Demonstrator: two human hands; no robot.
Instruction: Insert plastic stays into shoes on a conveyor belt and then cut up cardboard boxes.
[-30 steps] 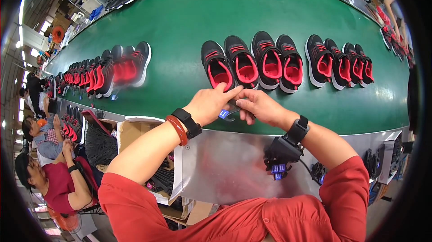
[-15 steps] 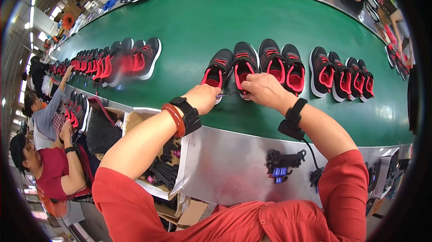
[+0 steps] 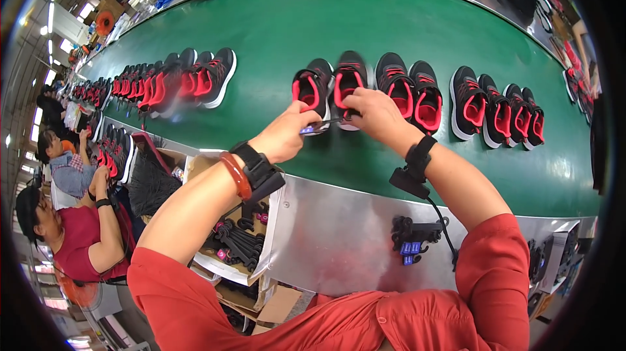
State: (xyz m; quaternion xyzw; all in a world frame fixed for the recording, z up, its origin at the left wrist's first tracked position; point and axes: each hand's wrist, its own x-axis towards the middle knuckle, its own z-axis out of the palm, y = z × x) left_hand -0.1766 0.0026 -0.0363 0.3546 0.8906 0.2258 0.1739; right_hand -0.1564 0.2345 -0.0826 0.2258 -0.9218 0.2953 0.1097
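Observation:
My left hand (image 3: 285,134) and my right hand (image 3: 379,115) are both closed on a thin black plastic shoe hanger (image 3: 334,121), with a blue tag near its left end. It stretches level between them, at the heels of two black sneakers with red linings. The left sneaker (image 3: 315,87) is just beyond my left fingers. My right fingers are at the heel of the right sneaker (image 3: 351,72) and partly cover it. Whether the hanger is hooked into either shoe cannot be made out.
More sneakers (image 3: 427,93) stand to the right on the green belt (image 3: 280,31), and a long row (image 3: 163,83) runs left. Black hangers (image 3: 417,237) with blue tags rest on the metal ledge. An open box of hangers (image 3: 238,243) sits below left. Co-workers (image 3: 81,233) sit at left.
My hands have shifted slightly up with the hanger, and its blue tag now shows. The two sneakers before me sit a little farther away. A co-worker's raised arm at left has come down.

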